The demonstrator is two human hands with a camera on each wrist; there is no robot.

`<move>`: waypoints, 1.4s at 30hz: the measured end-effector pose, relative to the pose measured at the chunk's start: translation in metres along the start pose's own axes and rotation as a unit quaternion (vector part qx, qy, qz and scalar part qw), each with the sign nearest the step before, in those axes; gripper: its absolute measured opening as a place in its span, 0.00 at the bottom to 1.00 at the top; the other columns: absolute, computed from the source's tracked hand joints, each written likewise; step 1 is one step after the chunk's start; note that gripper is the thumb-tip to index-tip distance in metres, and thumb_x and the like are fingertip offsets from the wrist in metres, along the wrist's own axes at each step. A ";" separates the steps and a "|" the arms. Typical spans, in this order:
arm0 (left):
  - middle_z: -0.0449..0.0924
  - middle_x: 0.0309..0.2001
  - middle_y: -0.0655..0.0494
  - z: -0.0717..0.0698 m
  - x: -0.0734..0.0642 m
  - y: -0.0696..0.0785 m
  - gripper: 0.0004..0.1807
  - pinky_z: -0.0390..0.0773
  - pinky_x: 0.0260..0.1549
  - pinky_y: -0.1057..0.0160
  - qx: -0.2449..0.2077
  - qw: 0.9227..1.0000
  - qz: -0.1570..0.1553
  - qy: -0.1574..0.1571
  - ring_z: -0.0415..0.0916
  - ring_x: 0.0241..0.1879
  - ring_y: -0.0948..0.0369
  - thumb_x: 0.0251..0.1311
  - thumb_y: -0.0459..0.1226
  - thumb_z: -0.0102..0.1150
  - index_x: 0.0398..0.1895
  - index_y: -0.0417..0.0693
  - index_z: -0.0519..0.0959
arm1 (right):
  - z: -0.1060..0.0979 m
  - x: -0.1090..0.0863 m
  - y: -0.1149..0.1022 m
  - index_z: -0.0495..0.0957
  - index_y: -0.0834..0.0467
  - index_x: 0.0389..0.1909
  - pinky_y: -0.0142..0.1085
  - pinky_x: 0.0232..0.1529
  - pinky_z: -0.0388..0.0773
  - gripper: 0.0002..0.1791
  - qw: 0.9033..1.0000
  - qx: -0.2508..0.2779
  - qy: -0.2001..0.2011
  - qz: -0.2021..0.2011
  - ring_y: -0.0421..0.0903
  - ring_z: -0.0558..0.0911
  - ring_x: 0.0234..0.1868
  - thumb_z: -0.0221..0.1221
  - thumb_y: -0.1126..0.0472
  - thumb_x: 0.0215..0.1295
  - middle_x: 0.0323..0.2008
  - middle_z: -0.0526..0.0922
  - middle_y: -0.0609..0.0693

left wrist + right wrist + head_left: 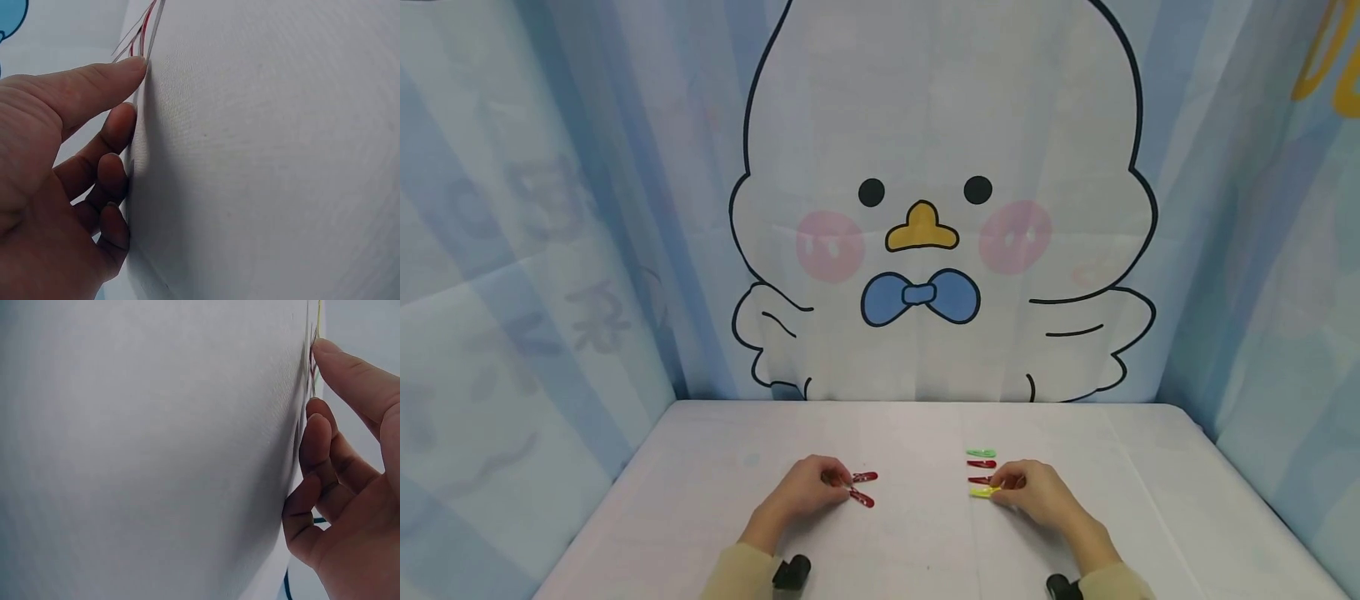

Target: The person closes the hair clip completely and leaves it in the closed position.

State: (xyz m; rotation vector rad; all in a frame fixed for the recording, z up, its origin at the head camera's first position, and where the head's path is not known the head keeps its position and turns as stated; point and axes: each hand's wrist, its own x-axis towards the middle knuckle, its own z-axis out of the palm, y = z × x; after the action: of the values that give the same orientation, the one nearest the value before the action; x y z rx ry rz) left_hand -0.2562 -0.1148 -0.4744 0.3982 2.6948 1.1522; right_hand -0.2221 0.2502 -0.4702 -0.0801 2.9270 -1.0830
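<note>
In the head view two red snap hair clips [865,477] lie on the table at slightly different angles. My left hand [808,487] is at their left ends. Its thumb tip touches a clip in the left wrist view, with a gap to the bent index finger [119,128]. On the right, a green hair clip [981,453], two dark red ones [981,464] and a yellow hair clip [982,493] form a column. My right hand [1037,493] covers the right ends of the lower two. Its thumb touches the yellow clip, apart from the index fingertip.
A white-covered table [917,542] lies under both hands. Behind it hangs a curtain [925,358] with a cartoon bird, and patterned curtains [512,333] flank the sides. Black wrist devices [792,572] sit at both cuffs.
</note>
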 end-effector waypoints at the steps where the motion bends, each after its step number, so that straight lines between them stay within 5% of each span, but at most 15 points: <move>1: 0.75 0.30 0.58 0.000 0.000 0.000 0.06 0.71 0.36 0.59 0.002 1.000 0.000 0.000 0.70 0.33 0.59 0.57 0.32 0.71 0.34 0.50 0.84 | 0.000 0.000 0.000 0.84 0.52 0.32 0.40 0.35 0.69 0.07 1.000 -0.002 -0.001 0.001 0.45 0.72 0.32 0.73 0.64 0.55 0.28 0.76 0.45; 42: 0.75 0.30 0.59 0.006 -0.001 0.005 0.05 0.72 0.39 0.56 0.029 0.999 -0.007 0.009 0.70 0.35 0.59 0.59 0.34 0.71 0.30 0.51 0.82 | 0.002 0.003 0.001 0.84 0.53 0.33 0.40 0.33 0.68 0.07 1.000 -0.005 -0.016 0.019 0.46 0.71 0.32 0.72 0.64 0.57 0.30 0.75 0.47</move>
State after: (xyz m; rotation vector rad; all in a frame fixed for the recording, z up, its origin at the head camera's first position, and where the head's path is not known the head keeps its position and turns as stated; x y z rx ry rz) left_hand -0.2528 -0.1077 -0.4752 0.3783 2.7484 1.0803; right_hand -0.2246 0.2499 -0.4722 -0.0419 2.8938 -1.0510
